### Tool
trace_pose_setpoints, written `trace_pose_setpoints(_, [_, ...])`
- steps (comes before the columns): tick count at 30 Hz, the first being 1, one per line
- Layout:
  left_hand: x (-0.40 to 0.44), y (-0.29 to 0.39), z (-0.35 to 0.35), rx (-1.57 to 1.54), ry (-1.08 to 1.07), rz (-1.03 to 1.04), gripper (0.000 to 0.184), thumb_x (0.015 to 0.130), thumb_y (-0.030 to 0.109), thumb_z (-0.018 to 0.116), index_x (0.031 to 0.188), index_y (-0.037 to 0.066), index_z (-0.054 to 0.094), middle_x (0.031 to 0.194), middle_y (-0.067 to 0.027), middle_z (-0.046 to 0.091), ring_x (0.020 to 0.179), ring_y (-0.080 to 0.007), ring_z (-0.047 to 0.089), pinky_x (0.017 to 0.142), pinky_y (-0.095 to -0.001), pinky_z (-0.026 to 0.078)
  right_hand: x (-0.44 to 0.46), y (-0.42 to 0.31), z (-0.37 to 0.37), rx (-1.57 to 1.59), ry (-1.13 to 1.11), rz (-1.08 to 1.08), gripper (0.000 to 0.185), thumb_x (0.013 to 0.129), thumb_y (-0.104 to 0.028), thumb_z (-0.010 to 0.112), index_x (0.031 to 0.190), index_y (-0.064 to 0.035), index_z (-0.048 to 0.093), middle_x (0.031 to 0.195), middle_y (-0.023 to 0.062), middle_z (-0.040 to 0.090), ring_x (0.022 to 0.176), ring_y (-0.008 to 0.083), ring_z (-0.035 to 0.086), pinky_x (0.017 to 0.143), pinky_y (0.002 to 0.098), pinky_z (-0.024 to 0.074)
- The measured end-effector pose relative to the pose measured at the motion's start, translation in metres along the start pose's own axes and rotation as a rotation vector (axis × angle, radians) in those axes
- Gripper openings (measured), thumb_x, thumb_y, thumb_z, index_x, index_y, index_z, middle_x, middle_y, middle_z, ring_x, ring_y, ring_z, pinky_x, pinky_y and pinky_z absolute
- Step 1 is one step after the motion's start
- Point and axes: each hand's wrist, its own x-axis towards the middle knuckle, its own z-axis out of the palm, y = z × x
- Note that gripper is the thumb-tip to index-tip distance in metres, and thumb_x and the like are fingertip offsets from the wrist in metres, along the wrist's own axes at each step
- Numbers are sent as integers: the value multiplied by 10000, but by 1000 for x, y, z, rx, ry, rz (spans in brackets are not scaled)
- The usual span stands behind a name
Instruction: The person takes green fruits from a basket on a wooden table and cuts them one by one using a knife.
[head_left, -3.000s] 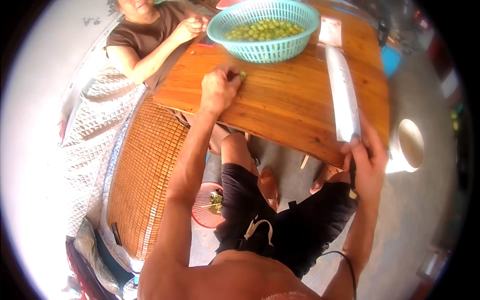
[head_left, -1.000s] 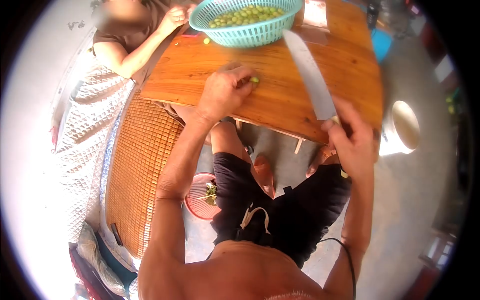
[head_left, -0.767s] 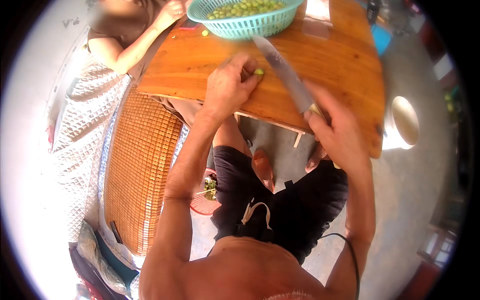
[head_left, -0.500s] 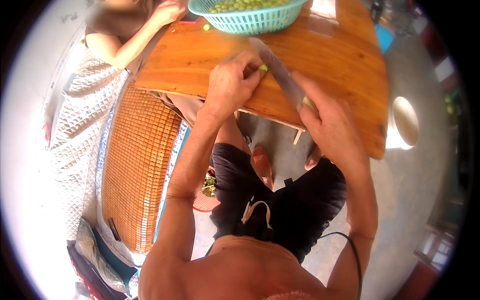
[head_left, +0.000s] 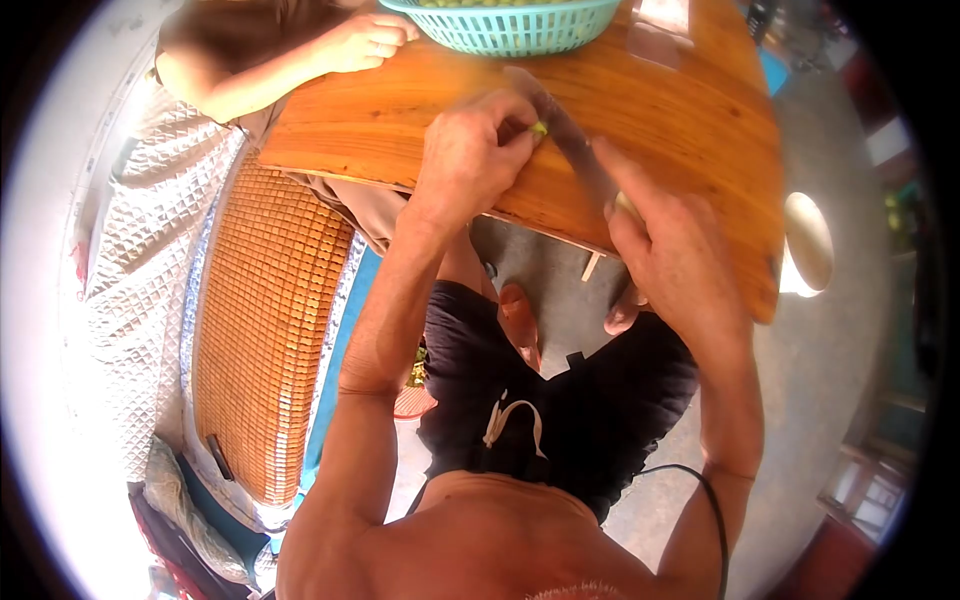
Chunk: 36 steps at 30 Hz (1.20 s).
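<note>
Pinching a small green fruit [head_left: 540,129] between thumb and fingertips, the left hand [head_left: 472,158] is over the near part of the wooden table [head_left: 665,120], fingers curled in; the fruit pokes out on the side facing the blade, so that's where it is, right between hand and steel. The right hand [head_left: 680,240] is wrapped round the handle of a kitchen knife [head_left: 572,143], index finger stretched out along the blade; most of the handle is hidden in the grip, and the blade slants up and left with its tip just past the left hand's fingers; it's right by the fruit, but can't tell if it's actually touching.

Up top there's a turquoise plastic basket [head_left: 515,32] sitting on the table, with more green fruits [head_left: 500,3] in it, cut off by the frame edge; left of it is another person's hand [head_left: 368,42] with a ring on, arm by the table's edge; can't tell if those fingers hold anything. Off to the right a white bucket [head_left: 806,245] is on the floor; down left there's a tan tiled mat [head_left: 265,320], and a red basket [head_left: 414,404] peeks out beside the black shorts [head_left: 470,370].
</note>
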Motion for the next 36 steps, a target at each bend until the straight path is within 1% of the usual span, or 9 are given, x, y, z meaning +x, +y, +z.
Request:
trace_pose_setpoints(4, [2,1,-1,3,-2,43,137,865,117,766,975,55,714,897,-84,719,766,-188,701,713,-317,562,6,3,1,-10,-7,-19,433,937,-108,577,1370,-89,599,797,247,673,746,430,663,714,531,515])
trace_pose_setpoints(9, [3,0,-1,-8,-23,46,138,860,108,769,974,51,714,886,-81,707,758,-187,688,715,-315,561,16,8,6,47,62,-125,425,932,-79,558,1354,-74,606,781,253,661,721,441,652,696,531,508])
trace_pose_setpoints(16, [4,0,-3,0,-38,60,134,848,83,771,961,46,711,871,-67,695,748,-173,672,704,-313,548,24,6,7,98,46,-101,417,926,-68,548,1338,-56,610,761,271,639,715,450,641,690,528,500])
trace_pose_setpoints(18, [4,-1,-3,-8,-36,65,133,848,83,770,961,45,710,877,-69,695,751,-175,673,708,-312,550,27,2,5,88,-44,33,465,926,-132,594,1391,-121,598,854,251,651,797,432,645,754,483,499])
trace_pose_setpoints(29, [3,-2,-2,2,-26,62,134,849,81,768,962,41,709,904,-74,701,774,-185,682,733,-311,557,34,7,18,122,41,-10,466,925,-135,596,1391,-121,599,862,250,659,777,423,647,746,470,503])
trace_pose_setpoints(31, [4,-1,-1,-72,-6,34,101,817,94,735,904,66,693,886,-125,694,839,-334,678,748,-414,544,34,9,20,126,60,-26,467,923,-134,597,1390,-121,599,865,254,658,780,423,648,745,468,504])
trace_pose_setpoints(32, [4,-2,-1,-71,-4,38,101,817,94,735,904,66,693,886,-125,694,839,-334,678,748,-414,544,34,10,21,116,62,-32,467,923,-129,595,1390,-119,598,868,258,655,778,425,646,740,465,504])
trace_pose_setpoints(34, [2,-4,0,-27,-21,36,137,857,90,776,960,35,705,904,-68,712,767,-165,681,728,-300,556,33,9,21,108,61,-37,467,922,-124,594,1389,-117,598,871,262,653,777,427,644,735,463,504])
trace_pose_setpoints(36, [1,-5,1,-22,-11,36,133,862,91,775,960,34,706,904,-67,718,776,-155,682,732,-294,556,31,8,20,151,57,-33,489,913,-93,594,1401,-117,586,876,257,636,736,411,636,727,457,504])
